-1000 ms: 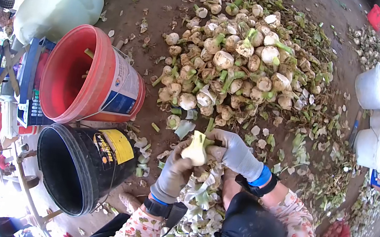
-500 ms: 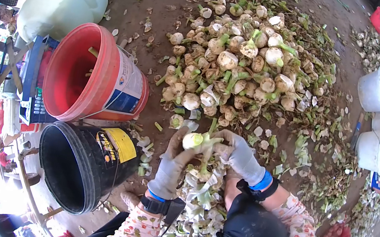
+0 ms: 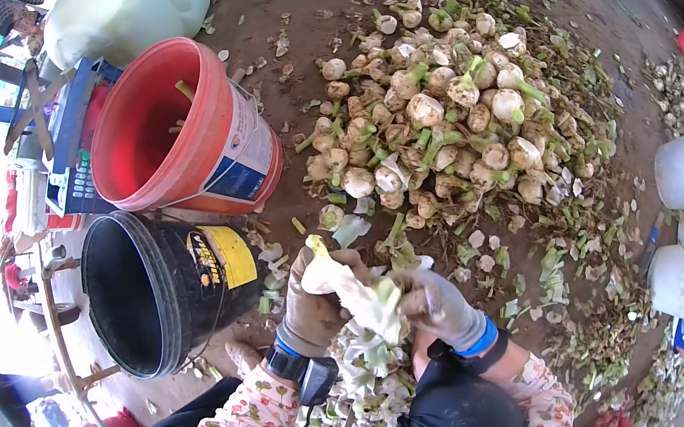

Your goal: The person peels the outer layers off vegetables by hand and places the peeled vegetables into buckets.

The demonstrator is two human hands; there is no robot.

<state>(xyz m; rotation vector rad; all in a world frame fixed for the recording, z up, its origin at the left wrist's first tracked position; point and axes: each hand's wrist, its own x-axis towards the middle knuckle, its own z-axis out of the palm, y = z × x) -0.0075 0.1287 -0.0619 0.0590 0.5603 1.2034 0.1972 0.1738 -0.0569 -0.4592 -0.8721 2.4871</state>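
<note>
White bulb (image 3: 321, 275) | between gloved hands (image 3: 372, 304) | left grips it, right pinches peel (image 3: 380, 309) (apparently)

Here's my left hand (image 3: 315, 310) in its grey glove, fingers curled round a pale bulb (image 3: 319, 276), and my gloved right hand (image 3: 442, 310) is pinching the loose white layers (image 3: 376, 307) hanging off it! Right under both gloves, a heap of peelings (image 3: 373, 380) lies between my legs. Just ahead of me, there's the big pile of bulbs (image 3: 455, 133), dirt-streaked, green stubs poking out. Over on my left, the red bucket (image 3: 222, 117) stands beside the black bucket (image 3: 197, 325), a few green pieces (image 3: 184, 89) inside the red one.
</note>
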